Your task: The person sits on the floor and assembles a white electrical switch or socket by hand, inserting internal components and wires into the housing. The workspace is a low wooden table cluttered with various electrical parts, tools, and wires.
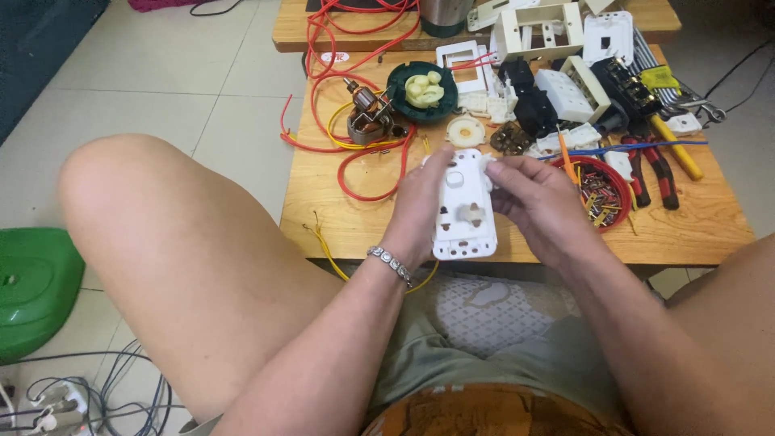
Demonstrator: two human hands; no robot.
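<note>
Wooden table (339, 218); hands hold white socket plate (463, 211).

Smooth glossy white plastic socket plate (463, 211), varnished light wood table (339, 202) with visible grain, shiny metal bracelet (391, 264), rubbery red wire (355, 48), glossy green plastic stool (32, 282), copper-wound metal motor (367, 117), pale glazed floor tiles (161, 73)

— Where was the socket plate (463, 211)?
— Over the surface's (355, 218) near edge, between both hands.
— And the bowl of wire bits (601, 194)?
— Just right of it; the motor core (367, 119) lay far left, pliers (655, 171) far right.
</note>
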